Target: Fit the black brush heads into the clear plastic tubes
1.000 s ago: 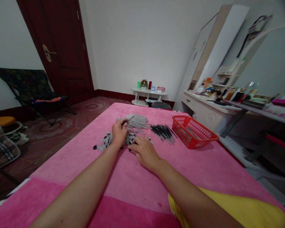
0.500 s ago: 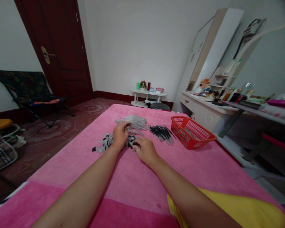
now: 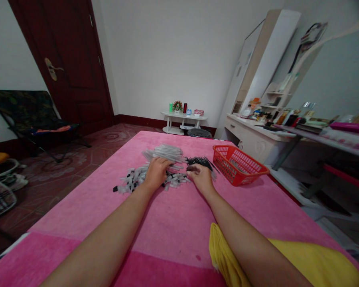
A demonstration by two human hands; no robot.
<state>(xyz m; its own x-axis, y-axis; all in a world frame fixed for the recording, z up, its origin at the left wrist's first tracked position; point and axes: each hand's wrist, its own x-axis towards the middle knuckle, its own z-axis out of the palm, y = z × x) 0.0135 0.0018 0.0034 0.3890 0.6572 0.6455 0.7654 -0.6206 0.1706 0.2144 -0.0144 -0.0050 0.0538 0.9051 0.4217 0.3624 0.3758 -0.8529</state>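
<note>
My left hand (image 3: 158, 173) is closed, its fingers curled between the clear pen barrels (image 3: 164, 151) and the small pen caps (image 3: 132, 179); what it holds is hidden. Thumb and fingers drawn together, my right hand (image 3: 202, 177) is over the near left end of the black pen refills (image 3: 200, 160). Anything in its fingers is too small to make out. The barrels form a pale bundle behind my left hand. White and black caps lie scattered to both sides of that hand.
A red plastic basket (image 3: 239, 165) with a few pale items inside stands right of the refills. Everything rests on a pink cloth (image 3: 173, 223). Yellow fabric (image 3: 305, 259) lies under my right forearm. A white dresser (image 3: 257, 133) stands beyond the right edge.
My right hand has moved right, from the pen caps to the black refills, uncovering caps. My left hand has shifted slightly right. The view has turned a little.
</note>
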